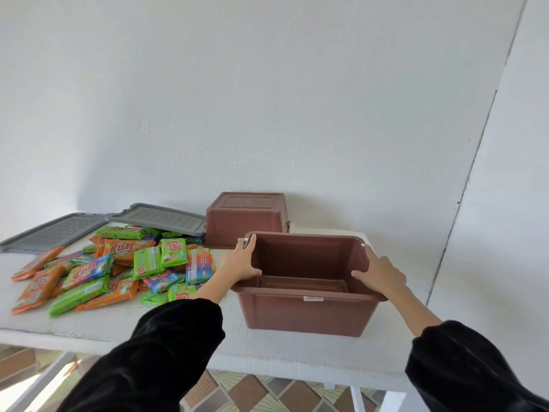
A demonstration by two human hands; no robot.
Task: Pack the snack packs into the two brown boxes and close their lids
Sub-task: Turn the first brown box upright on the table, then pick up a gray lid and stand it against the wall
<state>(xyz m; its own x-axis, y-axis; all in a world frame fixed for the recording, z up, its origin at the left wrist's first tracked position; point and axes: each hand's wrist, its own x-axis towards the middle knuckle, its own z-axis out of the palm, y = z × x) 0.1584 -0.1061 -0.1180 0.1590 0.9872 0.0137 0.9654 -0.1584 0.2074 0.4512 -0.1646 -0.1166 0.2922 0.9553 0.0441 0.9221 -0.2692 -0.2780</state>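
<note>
I'm gripping the open brown box (309,310) on the table (178,337), left hand (242,263) and right hand (381,273) curled over opposite rims. Second box (246,218) sitting upside down behind; snack packs (113,269) piled left.

Upright box (309,313) and upturned box (246,221): plain reddish brown.
Lids (160,218): grey, fine grid pattern.
Snack packs (118,269): green, orange, some blue multicolour.
Desk (184,337), wall (267,99): white.
Sleeves (166,352): black.
Floor tiles (246,394): brown and cream diamond pattern.
</note>
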